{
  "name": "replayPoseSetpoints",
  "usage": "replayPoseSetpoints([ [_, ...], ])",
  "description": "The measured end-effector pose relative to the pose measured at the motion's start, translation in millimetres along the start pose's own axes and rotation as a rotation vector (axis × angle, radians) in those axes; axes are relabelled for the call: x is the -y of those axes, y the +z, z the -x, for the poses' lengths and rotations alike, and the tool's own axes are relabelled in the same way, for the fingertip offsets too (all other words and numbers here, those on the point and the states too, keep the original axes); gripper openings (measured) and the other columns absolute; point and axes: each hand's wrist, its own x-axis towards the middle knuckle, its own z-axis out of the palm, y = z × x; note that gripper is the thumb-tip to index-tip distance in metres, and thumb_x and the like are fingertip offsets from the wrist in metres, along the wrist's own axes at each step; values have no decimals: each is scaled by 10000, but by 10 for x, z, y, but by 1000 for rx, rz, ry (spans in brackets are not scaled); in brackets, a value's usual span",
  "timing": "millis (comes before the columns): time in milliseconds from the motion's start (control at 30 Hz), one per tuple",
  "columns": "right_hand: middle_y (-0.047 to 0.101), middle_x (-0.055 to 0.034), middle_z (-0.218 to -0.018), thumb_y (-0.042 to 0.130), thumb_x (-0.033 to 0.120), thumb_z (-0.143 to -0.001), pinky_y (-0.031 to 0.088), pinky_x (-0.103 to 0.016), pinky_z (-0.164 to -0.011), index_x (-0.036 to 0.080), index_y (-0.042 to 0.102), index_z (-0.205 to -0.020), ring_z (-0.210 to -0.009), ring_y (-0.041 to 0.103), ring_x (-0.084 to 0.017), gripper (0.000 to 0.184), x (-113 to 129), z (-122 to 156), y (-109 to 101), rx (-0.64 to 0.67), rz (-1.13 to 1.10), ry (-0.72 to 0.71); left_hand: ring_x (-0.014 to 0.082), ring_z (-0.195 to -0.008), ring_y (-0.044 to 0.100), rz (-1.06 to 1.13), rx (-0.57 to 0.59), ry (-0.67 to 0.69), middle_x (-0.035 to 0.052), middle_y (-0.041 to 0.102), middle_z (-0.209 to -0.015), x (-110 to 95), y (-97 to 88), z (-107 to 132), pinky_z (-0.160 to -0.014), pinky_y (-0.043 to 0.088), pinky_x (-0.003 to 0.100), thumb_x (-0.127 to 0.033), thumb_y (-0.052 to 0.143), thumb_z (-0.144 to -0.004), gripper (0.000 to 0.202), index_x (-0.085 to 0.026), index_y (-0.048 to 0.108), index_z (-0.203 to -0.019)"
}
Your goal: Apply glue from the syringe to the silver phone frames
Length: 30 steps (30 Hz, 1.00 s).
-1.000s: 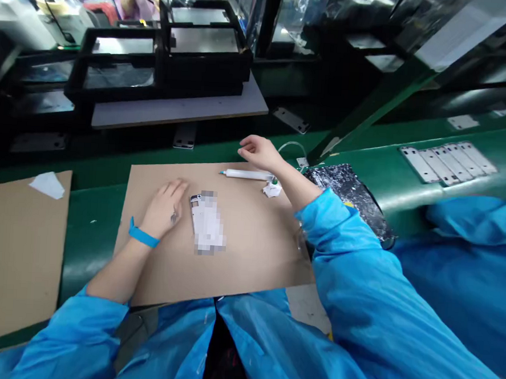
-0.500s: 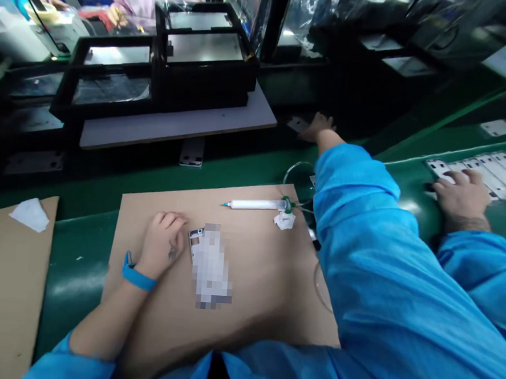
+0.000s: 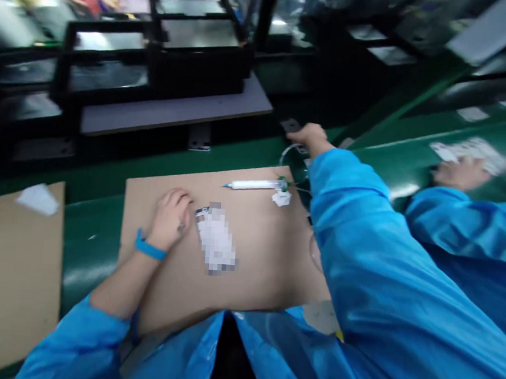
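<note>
My left hand (image 3: 172, 214) rests on the brown cardboard mat (image 3: 257, 258) with its fingers curled, knuckles against the top left corner of a white phone frame (image 3: 216, 239). My right hand (image 3: 311, 137) is stretched far forward past the mat, its fingertips at a small dark plate (image 3: 290, 125) on the dark strip behind the green belt. That hand's fingers are blurred and seen from behind. A white syringe (image 3: 253, 184) with a green cap lies along the mat's far edge, next to a crumpled white scrap (image 3: 281, 198).
A co-worker's hand (image 3: 457, 172) lies on a row of white plates (image 3: 474, 148) on the green belt (image 3: 86, 259) at the right. Black trays (image 3: 158, 52) stand on a grey board (image 3: 172, 107) at the back. A second cardboard sheet (image 3: 8, 266) with white paper (image 3: 38, 198) lies left.
My right hand left the syringe and reached forward to the dark plate. My left hand's fingers curled in beside the phone frame. A co-worker's hand came onto the white plates.
</note>
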Motion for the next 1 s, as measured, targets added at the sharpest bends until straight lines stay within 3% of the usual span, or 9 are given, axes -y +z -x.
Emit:
replayPoseSetpoints([
  [67,606,-405,-1557,940,306,-959,550,-735,-1202,-27,632,-1531,-1475,646,-541,731,6,133,49,-46,21,85,362,-1476,630,-11,17,-36,174,723,-1438,5,40,11,-1307,524,564,-144,509,-994,379,-174,760,-1277],
  [133,527,-476,-1598,859,362,-1037,519,-699,-1240,-75,510,-1630,-1534,599,-554,815,18,227,83,-124,21,84,354,-1469,634,-9,21,-60,179,727,-1432,16,68,19,-1312,517,552,-125,501,-1004,386,-164,776,-1273],
  [233,610,-371,-1588,883,317,-1026,534,-594,-1263,21,535,-1638,-1527,632,-458,764,-5,346,81,-153,15,27,355,-1463,635,18,14,-61,185,727,-1427,-15,81,29,-1317,509,553,-101,499,-1004,395,-156,784,-1272],
  [300,696,-251,-1523,921,279,-994,592,-567,-1215,99,653,-1525,-1435,698,-388,622,-32,402,70,-109,17,26,349,-1461,634,40,9,-49,180,726,-1430,-42,78,38,-1320,507,546,-88,503,-996,400,-160,784,-1272],
  [400,730,-141,-1464,837,360,-1081,654,-534,-1133,169,738,-1400,-1317,740,-305,385,-37,421,65,-67,-5,42,348,-1437,648,65,1,-43,178,732,-1414,-45,75,52,-1313,517,547,-79,512,-982,401,-157,786,-1264],
  [633,733,-133,-1430,800,382,-1111,686,-483,-1053,169,722,-1424,-1247,759,-283,386,71,399,-84,-71,-262,10,373,-1446,638,122,-16,-55,183,737,-1409,5,72,36,-1325,488,590,-93,532,-983,377,-163,794,-1244],
  [833,763,-88,-1259,768,401,-1134,706,-377,-869,160,724,-1360,-1022,776,-208,333,41,827,-449,-12,-477,-4,391,-1403,669,254,-51,-64,187,765,-1319,-16,52,26,-1319,486,633,-94,539,-960,321,-161,792,-1146],
  [933,779,-65,-1065,690,169,-1112,672,-319,-783,144,769,-1275,-882,753,-180,183,24,1167,-555,86,-533,-98,368,-1410,686,378,-83,-106,199,763,-1351,-5,58,19,-1338,487,608,-97,555,-958,333,-131,759,-1219],
  [1000,792,-59,-965,653,16,-1013,656,-317,-789,149,827,-1158,-831,743,-180,262,92,1394,-582,171,-548,-174,329,-1391,711,478,-122,-172,218,740,-1421,38,41,-3,-1301,538,570,-121,545,-991,403,-110,685,-1369],
])
